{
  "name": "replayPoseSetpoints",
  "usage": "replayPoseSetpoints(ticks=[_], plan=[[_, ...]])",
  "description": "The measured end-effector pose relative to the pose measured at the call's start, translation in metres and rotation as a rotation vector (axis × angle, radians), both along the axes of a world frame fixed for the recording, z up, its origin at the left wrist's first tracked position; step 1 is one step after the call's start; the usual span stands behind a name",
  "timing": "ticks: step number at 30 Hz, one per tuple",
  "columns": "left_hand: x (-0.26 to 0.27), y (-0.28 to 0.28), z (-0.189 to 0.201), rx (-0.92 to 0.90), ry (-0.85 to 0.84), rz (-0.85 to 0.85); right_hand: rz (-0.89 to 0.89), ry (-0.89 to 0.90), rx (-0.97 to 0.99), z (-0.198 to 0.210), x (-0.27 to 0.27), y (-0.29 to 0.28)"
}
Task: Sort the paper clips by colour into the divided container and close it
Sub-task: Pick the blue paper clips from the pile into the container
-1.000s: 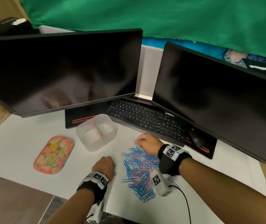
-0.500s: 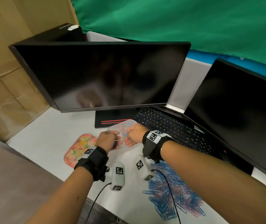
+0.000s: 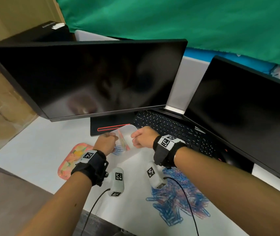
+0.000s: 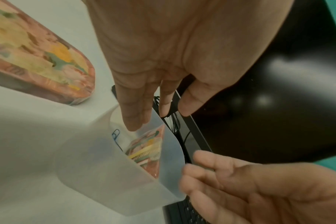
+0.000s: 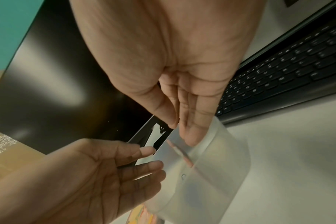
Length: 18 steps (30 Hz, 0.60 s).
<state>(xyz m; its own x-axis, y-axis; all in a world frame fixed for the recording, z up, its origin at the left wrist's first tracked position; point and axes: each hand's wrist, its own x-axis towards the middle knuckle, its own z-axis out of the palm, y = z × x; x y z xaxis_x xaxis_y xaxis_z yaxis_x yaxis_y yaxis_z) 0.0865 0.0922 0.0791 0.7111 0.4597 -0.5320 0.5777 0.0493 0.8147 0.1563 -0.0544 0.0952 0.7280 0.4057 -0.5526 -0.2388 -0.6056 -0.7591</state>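
The translucent divided container point(image 3: 128, 133) stands on the white desk point(image 3: 33, 150) before the left monitor point(image 3: 91, 77), a blue paper clip point(image 4: 115, 135) in its left compartment. Both hands hover over its rim: the left hand point(image 3: 105, 143) and the right hand point(image 3: 144, 137) have fingers straight and relaxed, holding nothing. The heap of blue and pink paper clips point(image 3: 178, 205) lies nearer the person, the patterned lid point(image 3: 72, 160) to the container's left.

Even indoor light, motion blur — warped edges
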Motion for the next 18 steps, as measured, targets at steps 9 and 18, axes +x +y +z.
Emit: replayPoseSetpoints(ticks=[9,18], plan=[[-0.025,-0.06,-0.021,0.32,-0.157,-0.58,-0.022,-0.152,-0.155,-0.021,-0.04,-0.124],[-0.061,-0.11,-0.073,0.652,-0.029,-1.259,0.291,-0.317,-0.38,-0.064,-0.125,-0.212]])
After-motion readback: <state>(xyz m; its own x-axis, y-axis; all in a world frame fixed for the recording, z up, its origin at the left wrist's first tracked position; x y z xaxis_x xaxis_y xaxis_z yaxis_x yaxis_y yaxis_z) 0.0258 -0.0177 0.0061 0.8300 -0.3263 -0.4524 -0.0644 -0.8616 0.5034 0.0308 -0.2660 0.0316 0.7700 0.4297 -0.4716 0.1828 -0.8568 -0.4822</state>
